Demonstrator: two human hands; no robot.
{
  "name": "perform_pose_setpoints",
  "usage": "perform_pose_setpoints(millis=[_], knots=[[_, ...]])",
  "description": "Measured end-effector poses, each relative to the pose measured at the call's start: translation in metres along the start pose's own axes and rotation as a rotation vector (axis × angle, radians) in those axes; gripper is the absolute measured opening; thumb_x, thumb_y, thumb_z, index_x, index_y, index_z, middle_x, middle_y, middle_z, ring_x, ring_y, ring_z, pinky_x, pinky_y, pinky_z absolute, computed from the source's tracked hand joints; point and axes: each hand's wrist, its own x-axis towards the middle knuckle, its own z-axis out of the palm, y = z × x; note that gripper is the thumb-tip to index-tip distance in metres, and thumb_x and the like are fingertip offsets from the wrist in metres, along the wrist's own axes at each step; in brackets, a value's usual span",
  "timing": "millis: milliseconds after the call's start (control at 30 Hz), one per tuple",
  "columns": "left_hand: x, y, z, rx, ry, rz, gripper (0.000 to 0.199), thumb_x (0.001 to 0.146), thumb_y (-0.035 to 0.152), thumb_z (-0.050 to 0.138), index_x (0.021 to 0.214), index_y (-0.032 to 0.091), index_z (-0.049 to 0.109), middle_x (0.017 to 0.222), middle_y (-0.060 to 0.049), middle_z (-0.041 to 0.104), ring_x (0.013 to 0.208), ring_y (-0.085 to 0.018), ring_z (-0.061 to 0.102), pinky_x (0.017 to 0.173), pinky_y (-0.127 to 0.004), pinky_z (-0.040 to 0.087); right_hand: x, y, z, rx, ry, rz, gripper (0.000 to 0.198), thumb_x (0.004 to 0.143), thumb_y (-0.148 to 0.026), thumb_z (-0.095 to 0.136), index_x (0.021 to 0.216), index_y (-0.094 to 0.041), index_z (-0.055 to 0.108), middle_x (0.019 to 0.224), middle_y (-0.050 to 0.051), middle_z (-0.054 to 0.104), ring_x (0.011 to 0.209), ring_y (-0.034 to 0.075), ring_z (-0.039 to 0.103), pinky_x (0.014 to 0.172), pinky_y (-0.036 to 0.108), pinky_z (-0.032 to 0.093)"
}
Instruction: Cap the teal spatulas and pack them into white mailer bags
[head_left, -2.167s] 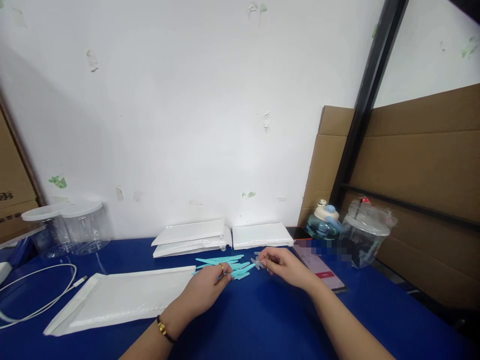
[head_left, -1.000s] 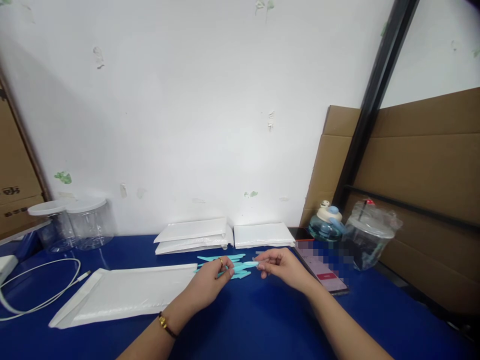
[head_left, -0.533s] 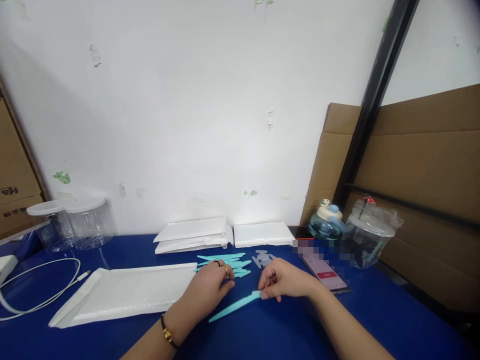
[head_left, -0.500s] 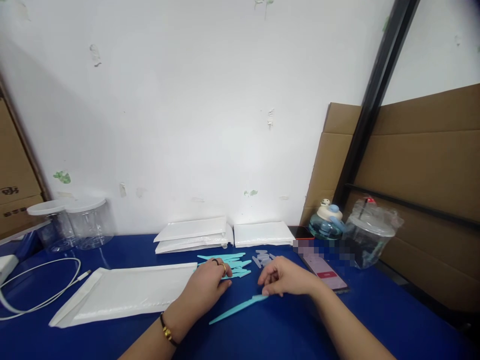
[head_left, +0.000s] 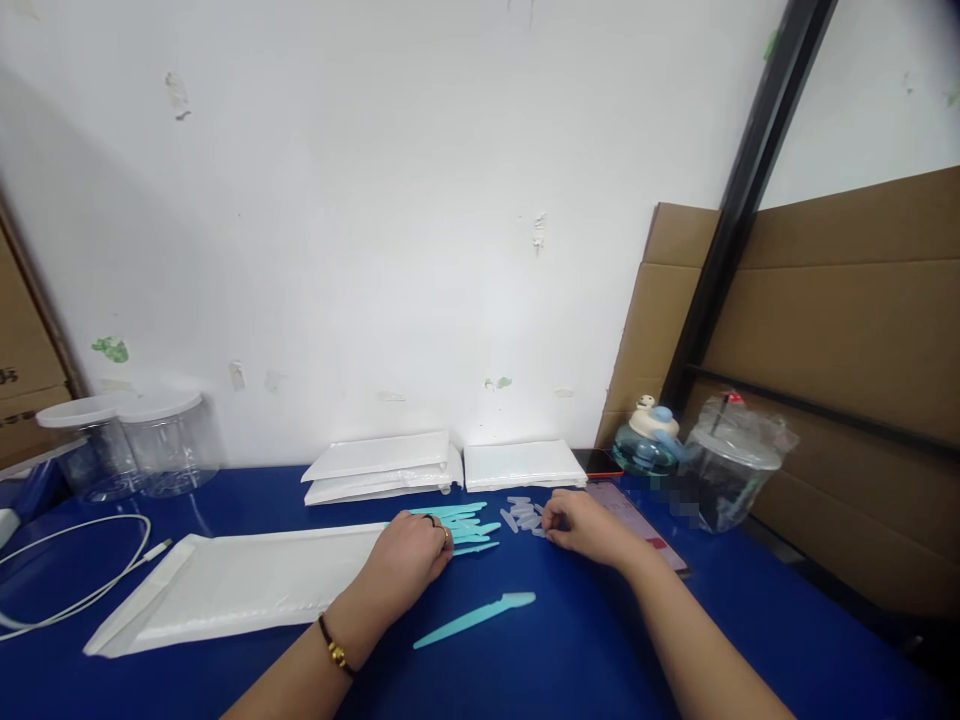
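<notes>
A single teal eyebrow razor [head_left: 474,620] lies on the blue table between my forearms, its blade end to the right. My left hand [head_left: 412,555] is curled over the left side of a pile of teal eyebrow razors [head_left: 469,527], its fingertips hidden behind the knuckles. Beside that pile lies a small heap of translucent blade caps [head_left: 521,514]. My right hand [head_left: 583,525] is at the heap's right edge, thumb and fingers pinched together against the caps. Whether a cap is between them is too small to tell.
A white padded mailer [head_left: 240,580] lies left of my left hand. More padded mailers [head_left: 382,468] and another white mailer [head_left: 525,466] sit against the wall. To the right are a phone [head_left: 637,520], a teal glass jar [head_left: 646,450] and a bagged cup [head_left: 731,475]. Clear tubs [head_left: 169,450] and a white cable [head_left: 112,580] are left.
My right hand has let go of the single eyebrow razor and moved up to the blade caps. That razor stays on the table. My left hand has shifted slightly left over the razor pile.
</notes>
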Motion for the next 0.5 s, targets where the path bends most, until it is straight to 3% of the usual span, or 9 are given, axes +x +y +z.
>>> perform_pose_setpoints(millis=[300,500], knots=[[-0.002,0.002,0.003,-0.108,0.014,0.048,0.023,0.083,0.017,0.040,0.070,0.020,0.059,0.073,-0.002,0.063,0.068,-0.015,0.056,0.063,-0.026,0.034,-0.001,-0.011,0.012,0.374,-0.237,-0.005,0.012,0.067,-0.013,0.062,0.079,-0.017,0.062,0.068,-0.002,0.059,0.059,0.010,0.052,0.051,0.017,0.039],[-0.002,-0.003,0.010,-0.171,0.029,0.054,0.021,0.084,0.018,0.041,0.072,0.020,0.058,0.076,-0.001,0.063,0.069,-0.015,0.055,0.063,-0.025,0.034,0.000,-0.023,0.014,0.406,-0.169,-0.038,0.006,0.071,-0.017,0.064,0.077,-0.017,0.064,0.068,-0.001,0.061,0.062,0.012,0.056,0.055,0.019,0.042]])
